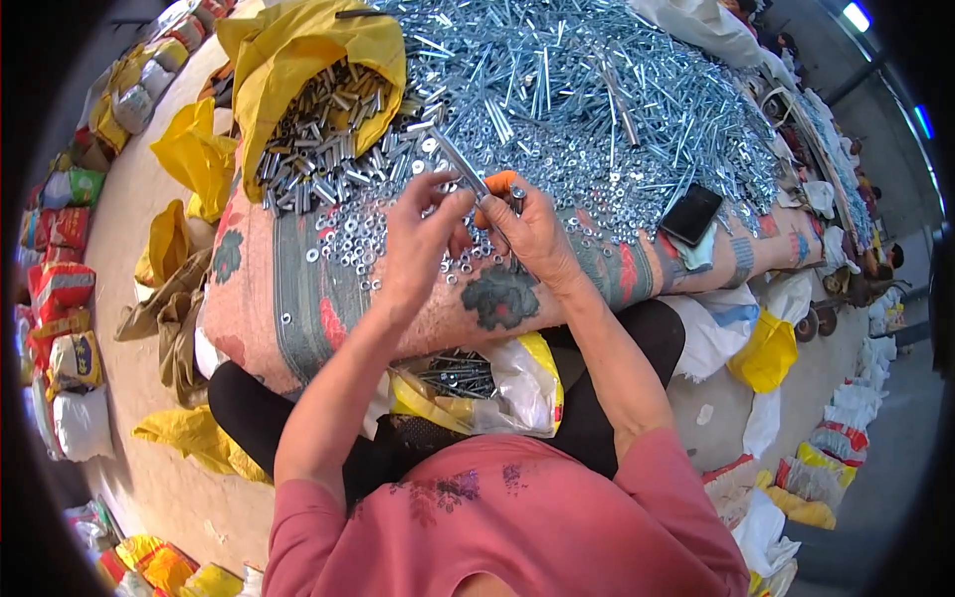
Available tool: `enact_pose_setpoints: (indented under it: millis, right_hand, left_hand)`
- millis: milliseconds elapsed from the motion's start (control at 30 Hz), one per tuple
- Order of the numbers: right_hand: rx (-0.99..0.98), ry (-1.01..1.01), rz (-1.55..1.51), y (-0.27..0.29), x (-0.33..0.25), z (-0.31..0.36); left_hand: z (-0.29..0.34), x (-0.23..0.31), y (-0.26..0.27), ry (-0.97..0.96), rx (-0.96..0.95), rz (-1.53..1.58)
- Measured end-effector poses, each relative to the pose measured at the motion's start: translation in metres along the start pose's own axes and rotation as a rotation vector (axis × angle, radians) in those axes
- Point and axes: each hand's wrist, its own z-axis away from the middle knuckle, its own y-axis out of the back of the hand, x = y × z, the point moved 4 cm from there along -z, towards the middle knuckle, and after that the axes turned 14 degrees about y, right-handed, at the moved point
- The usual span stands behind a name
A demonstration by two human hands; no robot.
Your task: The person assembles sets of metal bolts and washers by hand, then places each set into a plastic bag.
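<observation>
My right hand (532,231) grips a slim metal rod (458,157), possibly a bolt or a tube, which points up and to the left. An orange covering (500,183) wraps one of its fingers. Close beside the rod is my left hand (423,224), its fingers bent in toward the thumb; whatever they may pinch is too small to make out. Beneath both hands lie loose washers and nuts (363,234) on a flowered cloth (328,289). Metal sleeves (333,149) spill from a yellow sack (259,60) at the far left.
A large heap of long bolts (557,70) covers the far side. A dark phone (691,214) lies on the right. Between my legs, an open yellow-and-white bag (532,383) contains bolts (453,373). Filled sacks (75,358) line the left.
</observation>
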Motion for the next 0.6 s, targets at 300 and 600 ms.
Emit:
enact_pose_setpoints:
  millis: [300,600]
  right_hand:
    - [0.063,-0.081,-0.094,0.012,0.003,0.007]
    - [0.311,-0.034,-0.338,-0.005,-0.002,0.003]
  left_hand:
    - [-0.017,0.003,0.05,0.14,-0.078,0.395]
    - [0.008,-0.041,-0.012,0.391,-0.243,0.66]
